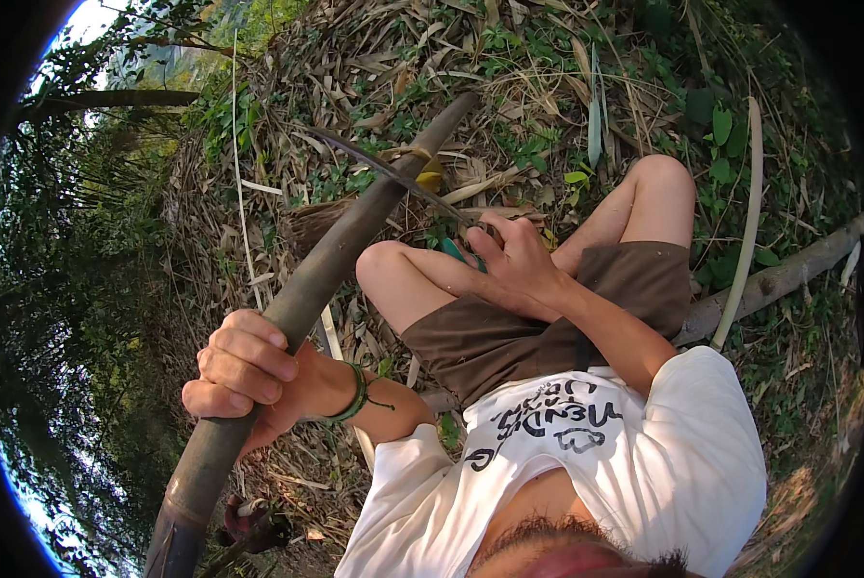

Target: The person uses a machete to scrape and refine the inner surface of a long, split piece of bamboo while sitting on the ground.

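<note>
Our left hand (249,374) is closed round a long brown pole (345,252), fingers and thumb wrapped with no slack showing. The pole runs up and to the right from that grip, its butt dropping toward the lower left. Green cord bracelet (361,393) on the wrist just behind.

Our right hand (521,258) is curled tight on the handle end of a knife (355,152), the handle mostly hidden by the fingers. From there the blade crosses the pole near its narrow end, well apart from the left hand; whether it bites or merely lies there, we cannot tell.

To do this well, we judge, we should hold the pole firm with the left, take light strokes toward the tip, and angle the blade away from our legs.

Edges: left knee (384,260) bare, just left of the right hand and near the pole, the tightest spot. Right knee (665,183) up and to the right of that hand. A wood chunk (307,226) sits beyond the left hand, beside the pole.

Farther out: a thin pale strip (236,144) above the left hand, a curved one (748,212) well right of the right hand, near a grey log (788,275). Best room for moving looks to be over the leaf litter (355,58), past the pole's tip
</note>
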### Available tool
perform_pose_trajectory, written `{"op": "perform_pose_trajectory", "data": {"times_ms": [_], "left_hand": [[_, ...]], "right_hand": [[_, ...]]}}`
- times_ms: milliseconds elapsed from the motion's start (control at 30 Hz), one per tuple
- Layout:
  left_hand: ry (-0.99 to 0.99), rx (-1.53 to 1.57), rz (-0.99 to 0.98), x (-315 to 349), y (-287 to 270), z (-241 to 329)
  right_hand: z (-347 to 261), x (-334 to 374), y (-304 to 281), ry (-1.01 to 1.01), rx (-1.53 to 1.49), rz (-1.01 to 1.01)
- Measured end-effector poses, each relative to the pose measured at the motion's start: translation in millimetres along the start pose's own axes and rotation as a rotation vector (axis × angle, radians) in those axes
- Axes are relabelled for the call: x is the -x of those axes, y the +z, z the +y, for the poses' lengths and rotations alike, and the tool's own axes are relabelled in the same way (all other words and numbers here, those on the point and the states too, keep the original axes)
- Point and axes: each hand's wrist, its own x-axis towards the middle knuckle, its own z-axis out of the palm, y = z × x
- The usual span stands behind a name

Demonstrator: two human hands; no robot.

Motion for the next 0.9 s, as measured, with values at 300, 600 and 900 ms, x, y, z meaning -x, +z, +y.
{"op": "perform_pose_trajectory", "data": {"times_ms": [300, 600, 900], "left_hand": [[-0.006, -0.051, 0.431, -28.7, -37.8, -3.6], [0.044, -0.330, 0.713, -96.0, -13.3, -31.4], [-0.051, 0.101, 0.169, -105.2, -23.7, -38.8]], "right_hand": [[23.1, -14.6, -34.0, 0.410, -0.177, -0.030], [-2.3, -2.2, -49.2, 0.478, -0.179, -0.058], [-11.3, 6.8, -44.5, 0.497, -0.325, -0.086]]}}
